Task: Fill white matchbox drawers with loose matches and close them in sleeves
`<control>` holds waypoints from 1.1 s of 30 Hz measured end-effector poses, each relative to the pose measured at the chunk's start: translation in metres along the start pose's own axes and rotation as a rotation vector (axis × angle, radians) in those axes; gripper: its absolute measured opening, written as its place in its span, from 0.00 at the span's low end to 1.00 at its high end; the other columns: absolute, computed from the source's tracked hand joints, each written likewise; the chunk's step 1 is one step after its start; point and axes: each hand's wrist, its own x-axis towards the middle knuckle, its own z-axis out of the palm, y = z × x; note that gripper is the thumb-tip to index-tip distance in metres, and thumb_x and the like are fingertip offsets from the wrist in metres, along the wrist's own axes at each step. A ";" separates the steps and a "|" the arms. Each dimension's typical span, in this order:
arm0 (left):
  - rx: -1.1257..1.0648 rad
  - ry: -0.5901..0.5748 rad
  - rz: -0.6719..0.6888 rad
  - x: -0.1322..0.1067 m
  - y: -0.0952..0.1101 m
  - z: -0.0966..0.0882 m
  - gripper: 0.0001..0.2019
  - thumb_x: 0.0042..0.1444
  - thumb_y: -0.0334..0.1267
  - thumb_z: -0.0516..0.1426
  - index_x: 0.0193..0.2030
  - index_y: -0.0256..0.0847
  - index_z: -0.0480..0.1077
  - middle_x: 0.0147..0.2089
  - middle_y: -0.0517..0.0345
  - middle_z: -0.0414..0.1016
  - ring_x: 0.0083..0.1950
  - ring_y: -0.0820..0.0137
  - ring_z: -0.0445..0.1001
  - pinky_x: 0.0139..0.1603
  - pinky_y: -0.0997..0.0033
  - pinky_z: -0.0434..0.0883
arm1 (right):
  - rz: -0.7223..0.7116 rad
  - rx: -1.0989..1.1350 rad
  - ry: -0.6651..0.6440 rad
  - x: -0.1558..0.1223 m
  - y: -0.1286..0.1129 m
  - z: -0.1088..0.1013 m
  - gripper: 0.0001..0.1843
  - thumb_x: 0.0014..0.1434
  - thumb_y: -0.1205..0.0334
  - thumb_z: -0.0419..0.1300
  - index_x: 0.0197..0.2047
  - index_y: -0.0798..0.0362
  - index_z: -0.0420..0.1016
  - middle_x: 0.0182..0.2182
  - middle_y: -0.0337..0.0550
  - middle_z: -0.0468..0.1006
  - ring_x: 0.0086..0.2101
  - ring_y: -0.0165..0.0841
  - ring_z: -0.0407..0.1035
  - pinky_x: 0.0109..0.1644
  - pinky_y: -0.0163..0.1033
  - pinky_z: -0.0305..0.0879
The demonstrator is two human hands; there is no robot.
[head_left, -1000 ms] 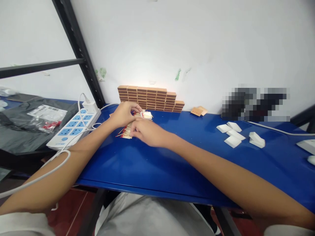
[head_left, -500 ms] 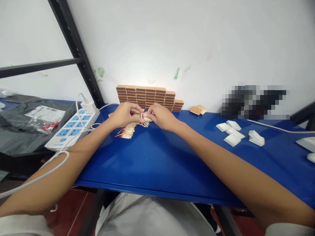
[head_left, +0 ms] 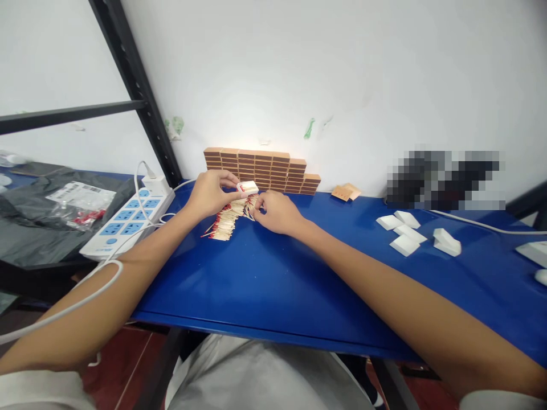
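My left hand grips a small white matchbox tray between thumb and fingers, tilted so that the matches inside show. Beneath it, a loose pile of red-tipped matches lies on the blue table. My right hand is at the right end of the pile, its thumb and fingertips curled together against the matches. Whether any match is between those fingertips is too small to see. Behind both hands stands a stepped stack of brown matchboxes.
Several white trays lie on the blue table at right. Orange-brown cardboard sleeves rest near the wall. On the left are a power strip with white cables, a grey plastic bag and a black metal frame.
The two hands have separated. My left hand has lifted the tray slightly and tipped its contents into view, while my right hand has come off the tray down to the pile.
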 end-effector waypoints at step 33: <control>-0.190 -0.354 -0.016 -0.007 -0.002 0.015 0.23 0.39 0.50 0.76 0.40 0.41 0.81 0.43 0.48 0.86 0.47 0.55 0.85 0.46 0.60 0.80 | -0.089 0.087 -0.460 0.009 0.026 -0.074 0.07 0.65 0.65 0.61 0.38 0.55 0.81 0.35 0.46 0.83 0.31 0.32 0.68 0.34 0.36 0.58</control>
